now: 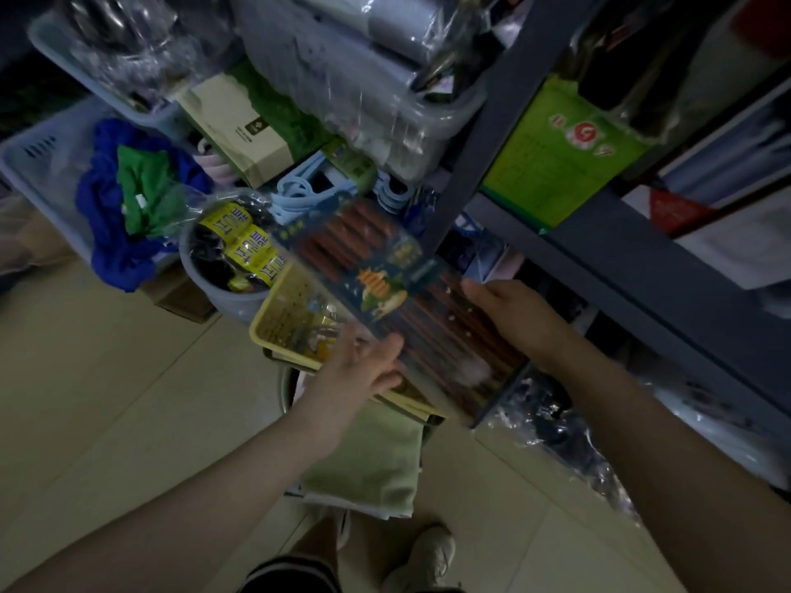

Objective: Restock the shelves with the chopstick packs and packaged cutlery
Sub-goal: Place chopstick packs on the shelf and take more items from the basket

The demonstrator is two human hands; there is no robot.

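Observation:
A long flat chopstick pack (385,288), dark blue with brown sticks showing through clear plastic, tilts from upper left to lower right in front of me. My right hand (513,314) grips its right edge near the lower end. My left hand (364,370) lies against its lower left edge, fingers spread, supporting it from below. The pack hovers over a yellow basket (278,318) and reaches toward the grey metal shelf post (475,134).
Grey shelving (642,267) on the right holds a green package (565,151) and wrapped goods. Left of the post stand pale bins (38,160) with blue and green cloths, a round tub (231,301) with yellow-labelled items, blue hangers and a beige box. Tiled floor below.

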